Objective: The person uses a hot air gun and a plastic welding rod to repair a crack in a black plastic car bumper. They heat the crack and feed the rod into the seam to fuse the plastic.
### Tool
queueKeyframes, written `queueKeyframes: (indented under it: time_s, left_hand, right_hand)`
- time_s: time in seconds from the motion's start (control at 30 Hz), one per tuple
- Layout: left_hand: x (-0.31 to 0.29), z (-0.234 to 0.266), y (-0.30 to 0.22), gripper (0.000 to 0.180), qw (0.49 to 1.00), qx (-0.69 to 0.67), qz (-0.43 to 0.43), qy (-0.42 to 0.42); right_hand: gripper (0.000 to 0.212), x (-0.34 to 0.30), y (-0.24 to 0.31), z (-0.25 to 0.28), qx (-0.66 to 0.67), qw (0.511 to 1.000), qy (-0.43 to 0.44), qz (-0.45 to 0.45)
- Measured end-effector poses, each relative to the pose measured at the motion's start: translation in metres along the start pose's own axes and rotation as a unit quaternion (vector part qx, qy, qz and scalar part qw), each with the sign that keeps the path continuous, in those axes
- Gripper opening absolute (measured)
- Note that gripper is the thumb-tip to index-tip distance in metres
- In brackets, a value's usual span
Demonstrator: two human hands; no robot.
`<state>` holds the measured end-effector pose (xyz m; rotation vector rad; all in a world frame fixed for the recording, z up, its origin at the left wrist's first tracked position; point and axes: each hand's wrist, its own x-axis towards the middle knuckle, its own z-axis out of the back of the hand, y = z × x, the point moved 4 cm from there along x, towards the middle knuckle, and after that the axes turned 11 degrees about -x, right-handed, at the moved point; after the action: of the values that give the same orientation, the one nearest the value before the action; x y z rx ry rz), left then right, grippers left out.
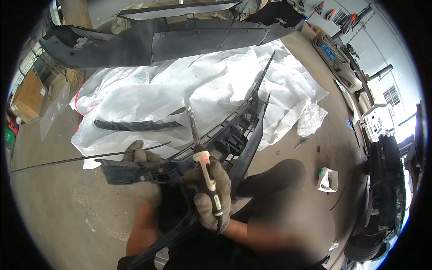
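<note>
A grey work glove covers each of my hands. My right hand (213,193) is closed round the cream-and-black handle of a soldering iron (206,168), which has a small red light. The iron's metal tip points up and away, over the white sheet. My left hand (143,155) has its fingers bent round a thin black rod (81,158) and over the left end of a black plastic car trim frame (130,174). The frame, with slats and brackets, lies across my lap and reaches to the far right. My palms and part of the frame behind them are hidden.
Wrinkled white sheeting (171,90) covers the floor ahead, with a loose black strip (135,125) on it. Beyond lies a large black bumper (180,42). A white cut-open jug (327,180), crumpled clear plastic (311,119), and a cardboard box (29,98) stand around; more bumpers (335,58) line the right.
</note>
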<state>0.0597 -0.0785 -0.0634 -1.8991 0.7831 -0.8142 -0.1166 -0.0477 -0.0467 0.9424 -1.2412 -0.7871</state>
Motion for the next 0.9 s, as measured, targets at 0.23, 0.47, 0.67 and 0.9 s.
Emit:
queueKeyframes:
  time_s: [0.23,0.47,0.67,0.9]
  left_hand:
    - [-0.005,-0.001,0.017,0.03,0.975,-0.191,0.096,-0.064]
    - [0.005,0.006,0.017,0.029,0.961,-0.235,0.147,-0.015]
    - [0.049,0.007,0.048,0.037,0.945,-0.251,0.116,0.174]
    - [0.081,-0.009,0.039,0.047,0.934,-0.272,0.129,0.192]
  right_hand:
    - [0.062,-0.002,0.015,0.003,-0.114,0.991,0.068,0.004]
    - [0.07,0.009,0.006,-0.005,-0.087,0.995,0.049,0.007]
    - [0.072,0.041,0.027,0.038,-0.206,0.97,0.011,0.126]
    - [0.049,0.112,0.011,0.207,-0.307,0.937,-0.127,0.107]
